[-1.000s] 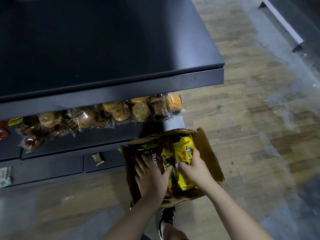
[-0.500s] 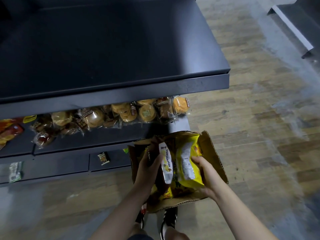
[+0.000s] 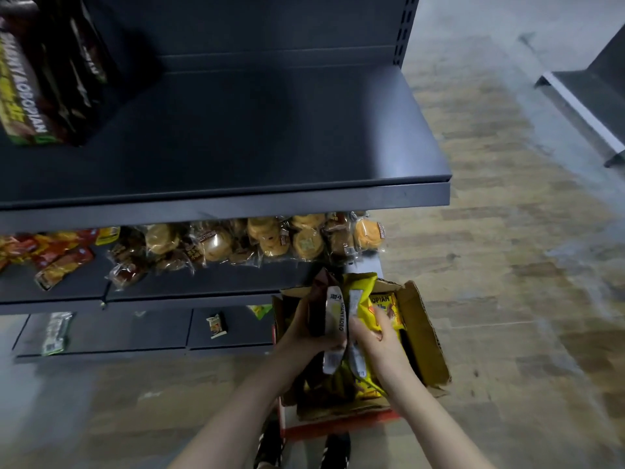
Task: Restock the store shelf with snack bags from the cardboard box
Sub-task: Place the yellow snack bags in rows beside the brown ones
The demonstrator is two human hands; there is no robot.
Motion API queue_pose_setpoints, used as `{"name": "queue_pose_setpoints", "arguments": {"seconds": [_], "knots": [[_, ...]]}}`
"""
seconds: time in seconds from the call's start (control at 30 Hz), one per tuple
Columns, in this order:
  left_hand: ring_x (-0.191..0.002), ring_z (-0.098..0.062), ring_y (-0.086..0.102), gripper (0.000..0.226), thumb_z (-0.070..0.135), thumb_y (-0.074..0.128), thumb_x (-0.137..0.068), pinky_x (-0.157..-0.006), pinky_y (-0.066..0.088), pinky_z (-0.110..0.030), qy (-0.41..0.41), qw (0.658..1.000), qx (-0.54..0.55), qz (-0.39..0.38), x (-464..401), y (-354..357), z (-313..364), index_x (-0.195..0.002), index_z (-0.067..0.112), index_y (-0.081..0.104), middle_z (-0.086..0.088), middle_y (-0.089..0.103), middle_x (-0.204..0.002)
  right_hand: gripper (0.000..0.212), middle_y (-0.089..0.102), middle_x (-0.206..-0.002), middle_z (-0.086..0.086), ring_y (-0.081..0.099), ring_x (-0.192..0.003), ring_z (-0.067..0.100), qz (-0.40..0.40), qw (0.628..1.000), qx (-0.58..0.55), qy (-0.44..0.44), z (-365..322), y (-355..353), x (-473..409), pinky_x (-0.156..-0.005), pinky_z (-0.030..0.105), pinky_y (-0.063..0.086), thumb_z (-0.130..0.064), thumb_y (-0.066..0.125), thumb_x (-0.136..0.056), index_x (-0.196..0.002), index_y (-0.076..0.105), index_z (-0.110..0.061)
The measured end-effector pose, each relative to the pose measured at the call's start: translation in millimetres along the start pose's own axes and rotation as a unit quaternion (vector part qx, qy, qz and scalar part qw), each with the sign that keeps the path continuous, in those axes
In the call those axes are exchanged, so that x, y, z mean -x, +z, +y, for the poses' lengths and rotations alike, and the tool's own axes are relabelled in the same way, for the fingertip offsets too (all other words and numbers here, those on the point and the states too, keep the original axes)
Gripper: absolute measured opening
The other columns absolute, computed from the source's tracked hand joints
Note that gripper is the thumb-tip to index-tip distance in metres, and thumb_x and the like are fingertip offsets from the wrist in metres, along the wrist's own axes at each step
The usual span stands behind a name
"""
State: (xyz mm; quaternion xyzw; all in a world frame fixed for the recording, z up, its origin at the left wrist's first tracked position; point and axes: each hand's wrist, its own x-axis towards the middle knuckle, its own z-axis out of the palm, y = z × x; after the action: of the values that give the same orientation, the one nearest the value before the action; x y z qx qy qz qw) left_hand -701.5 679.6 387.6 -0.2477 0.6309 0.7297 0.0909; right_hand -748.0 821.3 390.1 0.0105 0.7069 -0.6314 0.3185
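Head view: above the cardboard box [image 3: 422, 336], left hand [image 3: 304, 330] grips a brown snack bag [image 3: 319, 299]; right hand [image 3: 378, 336] fingers clamp a yellow snack bag [image 3: 363, 296].

Upper left of frame: dark snack bag [image 3: 23, 96] on the shelf showing "SHANYAOPIAN", partly cut off. Lower centre: yellow bag [image 3: 384, 308] in the box showing "OPIAN". White bag edge [image 3: 334, 319] showing "ANYAOBO", blurred.
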Motion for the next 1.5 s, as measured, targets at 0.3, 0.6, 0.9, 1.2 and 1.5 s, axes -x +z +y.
{"name": "queue_pose_setpoints", "arguments": {"seconds": [0.3,0.6,0.9,1.2,1.5], "knots": [[-0.105,0.005,0.059,0.063,0.005,0.070,-0.079,-0.079,0.051,-0.010,0.182,0.972,-0.043,0.143,59,-38,69,-0.117,0.046,0.040,0.019,0.057,-0.116,0.069,0.055,-0.120,-0.018,0.055,-0.104,-0.004,-0.048,0.985,0.069,-0.150,-64,14,26,-0.078,0.013,0.047,-0.045,0.068,-0.078,-0.135,0.028,-0.047],[-0.103,0.028,0.045,0.070,0.017,0.067,-0.079,-0.078,0.039,0.004,0.352,0.893,-0.064,0.271,92,-113,155,-0.132,0.042,0.029,0.035,0.043,-0.119,0.059,0.053,-0.106,-0.042,0.053,-0.100,-0.017,-0.121,0.947,0.145,-0.260,-174,66,32,-0.073,-0.002,0.037,-0.054,0.061,-0.067,-0.114,0.032,-0.073],[-0.123,-0.015,0.046,0.075,0.014,0.065,-0.083,-0.099,0.046,-0.044,0.377,0.812,-0.157,0.417,52,-232,218,-0.141,0.036,0.023,0.004,0.040,-0.136,0.058,0.054,-0.105,-0.039,0.052,-0.099,-0.019,-0.063,0.925,0.095,-0.364,-245,168,-23,-0.076,-0.002,0.039,-0.022,0.063,-0.089,-0.134,0.035,-0.046],[-0.109,-0.039,0.046,0.080,0.016,0.070,-0.077,-0.089,0.041,-0.052,0.259,0.730,-0.317,0.546,-2,-302,225,-0.143,0.012,0.026,-0.019,0.046,-0.119,0.069,0.048,-0.131,-0.013,0.051,-0.117,0.001,0.041,0.902,0.067,-0.424,-269,254,-93,-0.100,0.025,0.044,-0.022,0.063,-0.089,-0.145,0.024,-0.035],[-0.104,-0.039,0.048,0.095,0.033,0.074,-0.070,-0.079,0.045,-0.050,0.221,0.697,-0.366,0.576,-26,-311,219,-0.145,0.009,0.022,-0.018,0.046,-0.119,0.073,0.043,-0.140,-0.008,0.049,-0.122,0.007,0.101,0.900,0.066,-0.419,-264,294,-144,-0.097,0.022,0.041,-0.022,0.063,-0.089,-0.148,0.020,-0.030]]}}
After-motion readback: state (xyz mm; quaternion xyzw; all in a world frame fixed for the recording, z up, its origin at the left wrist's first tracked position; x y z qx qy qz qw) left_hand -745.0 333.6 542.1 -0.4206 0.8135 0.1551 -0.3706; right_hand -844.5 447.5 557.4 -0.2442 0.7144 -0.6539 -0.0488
